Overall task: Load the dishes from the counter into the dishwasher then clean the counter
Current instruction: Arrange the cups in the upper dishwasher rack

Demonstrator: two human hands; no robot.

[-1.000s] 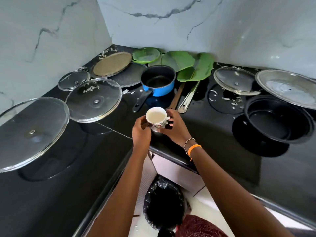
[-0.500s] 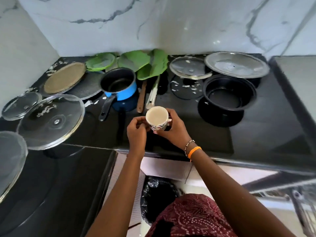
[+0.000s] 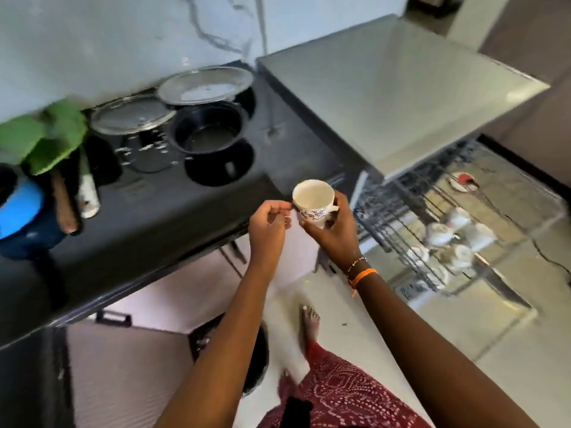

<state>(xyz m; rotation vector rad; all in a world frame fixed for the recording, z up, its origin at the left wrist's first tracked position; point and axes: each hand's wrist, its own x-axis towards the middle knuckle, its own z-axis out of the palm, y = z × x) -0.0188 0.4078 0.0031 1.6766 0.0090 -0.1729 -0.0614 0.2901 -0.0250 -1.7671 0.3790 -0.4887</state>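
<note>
Fingers [image 3: 312, 227] of the right hand [image 3: 332, 234] were curled round the cup [image 3: 313, 200], gripping it from below and from the handle side, with the cup upright and its mouth facing up. The cup was held in the air just past the front edge of the desk [image 3: 160, 217], between the desk and the dishwasher rack [image 3: 411, 223]. The left hand [image 3: 268, 230] was just beside the cup on its left; its fingers were loosely curled, thumb and fingertips close together near the cup's rim, but whether they touched the cup or pinched something small I cannot tell. On the desk, well behind the cup, stood a black pot [image 3: 210, 131], with two glass lids [image 3: 133, 115] next to it. Left of the pot lay green leaves [image 3: 46, 140], and a blue saucepan [image 3: 18, 208] stood at the far left. In the rack, right of the cup, several white cups [image 3: 438, 233] were blurred.
</note>
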